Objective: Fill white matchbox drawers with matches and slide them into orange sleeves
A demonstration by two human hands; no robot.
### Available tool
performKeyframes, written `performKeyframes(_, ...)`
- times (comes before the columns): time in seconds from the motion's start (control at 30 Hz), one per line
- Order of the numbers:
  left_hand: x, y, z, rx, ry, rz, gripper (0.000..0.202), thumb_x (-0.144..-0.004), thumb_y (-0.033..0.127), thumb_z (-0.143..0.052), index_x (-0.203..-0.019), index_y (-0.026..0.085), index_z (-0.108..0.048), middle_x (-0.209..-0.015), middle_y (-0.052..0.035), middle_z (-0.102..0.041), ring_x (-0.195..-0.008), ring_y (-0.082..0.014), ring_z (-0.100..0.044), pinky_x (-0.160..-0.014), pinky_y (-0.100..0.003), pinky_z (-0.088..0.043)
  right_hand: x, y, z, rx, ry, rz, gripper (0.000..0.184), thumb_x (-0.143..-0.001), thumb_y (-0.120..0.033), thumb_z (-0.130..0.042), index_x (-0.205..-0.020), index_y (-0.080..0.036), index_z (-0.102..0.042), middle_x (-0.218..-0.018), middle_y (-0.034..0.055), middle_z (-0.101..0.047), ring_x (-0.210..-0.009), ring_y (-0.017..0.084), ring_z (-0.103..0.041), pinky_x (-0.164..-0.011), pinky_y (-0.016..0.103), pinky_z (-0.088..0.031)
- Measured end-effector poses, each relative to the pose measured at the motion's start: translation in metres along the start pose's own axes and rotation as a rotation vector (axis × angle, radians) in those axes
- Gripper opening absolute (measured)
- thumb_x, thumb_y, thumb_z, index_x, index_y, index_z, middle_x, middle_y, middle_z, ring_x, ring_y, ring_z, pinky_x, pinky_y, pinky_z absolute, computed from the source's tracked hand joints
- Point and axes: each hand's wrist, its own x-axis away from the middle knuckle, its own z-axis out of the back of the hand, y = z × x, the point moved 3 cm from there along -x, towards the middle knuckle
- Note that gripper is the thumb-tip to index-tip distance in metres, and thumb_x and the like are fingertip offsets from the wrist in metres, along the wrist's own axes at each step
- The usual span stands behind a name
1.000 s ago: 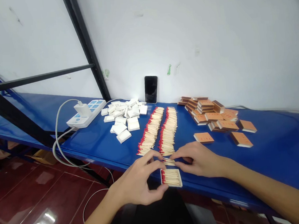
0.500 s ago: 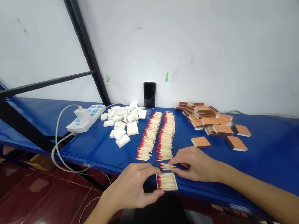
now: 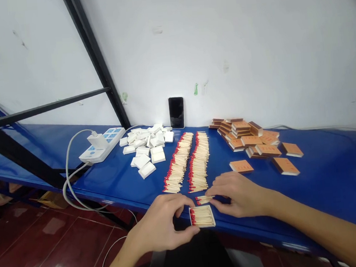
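Observation:
My left hand [image 3: 171, 220] grips a white matchbox tray [image 3: 214, 217] by its left side, thumb below and fingers above, at the table's front edge. Red-headed matches [image 3: 203, 216] lie side by side in the tray, heads to the left. Just beyond the tray, my right hand [image 3: 233, 194] pinches a small bunch of matches [image 3: 204, 199] between thumb and fingertips, their red heads also pointing left. Two long rows of loose matches, a left row [image 3: 179, 162] and a right row [image 3: 199, 160], stretch back across the table from my hands.
White empty-looking trays [image 3: 146, 169] are heaped at the left, orange matchbox sleeves [image 3: 268, 150] at the right. A phone [image 3: 176, 113] leans against the wall. On the far left lie a power strip [image 3: 104, 146] and cables beside a black metal post [image 3: 96, 53] on the blue table [image 3: 324, 170].
The view has shifted slightly. My right hand's bunch of matches is tilted a little more and looks smaller. My left hand still holds the tray.

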Motion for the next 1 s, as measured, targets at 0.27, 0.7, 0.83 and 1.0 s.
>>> performKeyframes(0.27,-0.0006,0.0030,-0.0005,-0.002,0.020,-0.026,0.034,-0.074,0.032,-0.079,-0.105,0.025,-0.066,-0.088,0.0021,-0.062,-0.081,-0.0177,-0.062,-0.079,-0.029,-0.045,0.0030,0.0036,-0.0003,0.053,-0.027,0.009,0.026,-0.082,-0.013,-0.051,-0.096,-0.019,-0.072,-0.069,0.0029,-0.065,-0.063,0.017,-0.056,-0.064,0.030,-0.034)
performKeyframes(0.7,-0.0036,0.0052,0.0008,-0.006,0.005,-0.025,0.033,-0.072,0.029,-0.079,-0.102,0.024,-0.066,-0.085,0.0028,-0.060,-0.077,-0.0165,-0.060,-0.074,-0.028,-0.043,0.0011,0.0058,-0.0011,0.008,-0.061,-0.022,0.019,-0.094,-0.019,-0.052,-0.094,-0.019,-0.071,-0.074,0.0024,-0.069,-0.068,0.017,-0.060,-0.067,0.029,-0.037)
performKeyframes(0.83,-0.0028,0.0054,0.0001,-0.006,0.011,-0.021,0.034,-0.072,0.030,-0.080,-0.103,0.024,-0.066,-0.083,0.0032,-0.059,-0.076,-0.0167,-0.061,-0.076,-0.029,-0.043,0.0017,0.0061,-0.0015,0.005,-0.069,-0.017,0.024,-0.101,-0.023,-0.047,-0.095,-0.019,-0.070,-0.076,0.0031,-0.069,-0.070,0.017,-0.061,-0.068,0.029,-0.037)
performKeyframes(1.0,-0.0017,0.0041,-0.0008,-0.011,0.005,-0.011,0.036,-0.072,0.030,-0.079,-0.106,0.024,-0.067,-0.078,0.0036,-0.057,-0.072,-0.0165,-0.059,-0.073,-0.029,-0.042,0.0031,0.0050,-0.0008,-0.013,-0.058,-0.026,0.024,-0.101,-0.030,-0.051,-0.103,-0.019,-0.072,-0.076,0.0033,-0.069,-0.069,0.017,-0.060,-0.069,0.030,-0.037)
